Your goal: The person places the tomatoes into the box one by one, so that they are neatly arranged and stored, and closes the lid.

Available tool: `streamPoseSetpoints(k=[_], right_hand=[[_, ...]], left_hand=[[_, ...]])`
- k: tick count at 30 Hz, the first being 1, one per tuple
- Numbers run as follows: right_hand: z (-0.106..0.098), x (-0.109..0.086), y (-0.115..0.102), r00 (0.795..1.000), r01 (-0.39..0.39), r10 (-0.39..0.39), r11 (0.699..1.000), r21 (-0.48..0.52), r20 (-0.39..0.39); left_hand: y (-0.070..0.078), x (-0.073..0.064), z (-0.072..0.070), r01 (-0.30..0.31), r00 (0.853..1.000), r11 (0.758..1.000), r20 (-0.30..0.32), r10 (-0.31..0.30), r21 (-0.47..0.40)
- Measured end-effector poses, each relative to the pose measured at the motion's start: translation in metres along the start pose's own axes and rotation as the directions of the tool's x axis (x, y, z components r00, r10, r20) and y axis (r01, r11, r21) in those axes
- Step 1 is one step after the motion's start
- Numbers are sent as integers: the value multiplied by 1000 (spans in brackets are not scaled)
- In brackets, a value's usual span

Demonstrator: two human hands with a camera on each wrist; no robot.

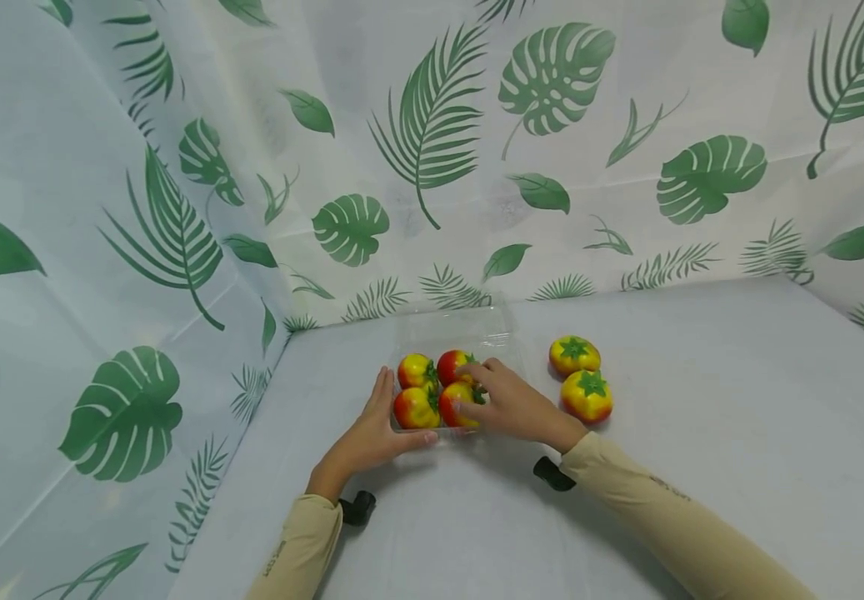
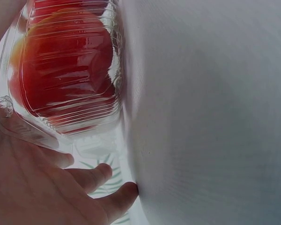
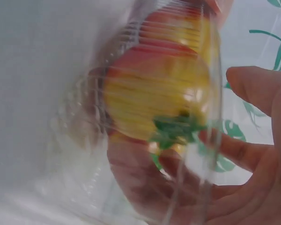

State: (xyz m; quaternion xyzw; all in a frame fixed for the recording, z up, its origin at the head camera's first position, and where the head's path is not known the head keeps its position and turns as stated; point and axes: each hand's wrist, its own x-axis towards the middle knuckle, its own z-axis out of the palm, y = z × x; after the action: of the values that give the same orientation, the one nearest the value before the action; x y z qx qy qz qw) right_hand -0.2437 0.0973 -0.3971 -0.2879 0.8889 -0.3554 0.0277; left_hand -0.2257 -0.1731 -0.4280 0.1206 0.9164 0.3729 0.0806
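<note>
A clear plastic clamshell box [image 2: 79, 110] stands on the table with its lid [image 1: 454, 323] raised at the back. Inside sit red-and-yellow persimmon-like fruits with green leafy tops, two in the back row and two in front, including the front-left fruit [image 1: 415, 409]. My left hand [image 1: 373, 433] steadies the box with straight fingers along its left side and the thumb across the front. Over the box's right side is my right hand [image 1: 510, 402], fingers at the right-hand fruits. In the right wrist view its thumb [image 3: 253, 86] stands apart from the nearest fruit [image 3: 159, 91], seen blurred through the plastic.
Two more such fruits, a back one [image 1: 574, 356] and a front one [image 1: 587, 397], lie on the white tabletop [image 1: 716, 417] right of the box. A leaf-patterned curtain [image 1: 446, 208] borders the table at the back and left.
</note>
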Motion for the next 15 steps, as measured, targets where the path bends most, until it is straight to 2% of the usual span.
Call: streamPoseSetpoints(k=[7,15], right_hand=[[-18,-3,-1,999,19,-19,1000,13,-42],[-51,-8,5,995,-46,48,999,27,-83]], left_hand=[[1,1,0,17,1000,1000,0,-17,17],[2,-1,0,8,1000,1000,4,-8,2]])
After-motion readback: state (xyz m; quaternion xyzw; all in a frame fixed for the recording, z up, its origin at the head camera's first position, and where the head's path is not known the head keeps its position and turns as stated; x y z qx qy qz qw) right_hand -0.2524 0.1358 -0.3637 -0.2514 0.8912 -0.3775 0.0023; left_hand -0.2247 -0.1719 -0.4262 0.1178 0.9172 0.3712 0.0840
